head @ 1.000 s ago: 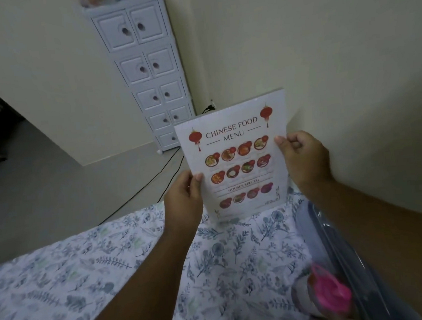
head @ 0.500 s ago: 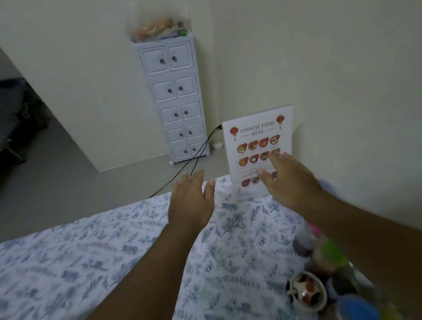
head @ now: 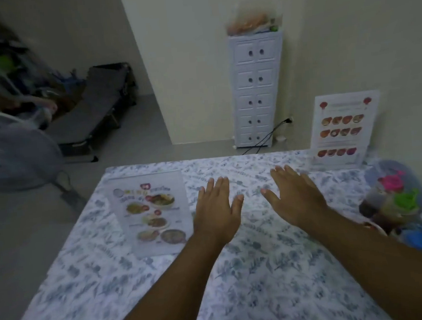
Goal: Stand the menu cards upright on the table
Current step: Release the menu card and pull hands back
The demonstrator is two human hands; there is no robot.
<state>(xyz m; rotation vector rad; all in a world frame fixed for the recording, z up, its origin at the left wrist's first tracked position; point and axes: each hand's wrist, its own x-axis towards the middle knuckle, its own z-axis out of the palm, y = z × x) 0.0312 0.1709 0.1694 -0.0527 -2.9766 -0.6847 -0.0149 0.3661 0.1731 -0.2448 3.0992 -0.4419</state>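
Observation:
A Chinese food menu card (head: pixel 342 129) with red lanterns stands upright at the table's far right corner, close to the wall. A second menu card (head: pixel 151 213) with dish photos lies flat on the floral tablecloth (head: pixel 252 282), left of centre. My left hand (head: pixel 217 208) hovers palm down over the cloth just right of the flat card, fingers spread and holding nothing. My right hand (head: pixel 292 195) is also spread and holding nothing, below and left of the standing card. The picture is motion-blurred.
A tray of bottles with pink, green, white and blue caps (head: pixel 405 205) sits at the table's right edge. A white drawer tower (head: pixel 256 90) stands against the wall beyond the table, with a black cable on the floor. A folding cot (head: pixel 94 103) is at the far left.
Both hands let go of the Chinese food menu card, which now stands at the far right corner. The hands pulled back toward the table's middle, and the view swung left, revealing the flat card.

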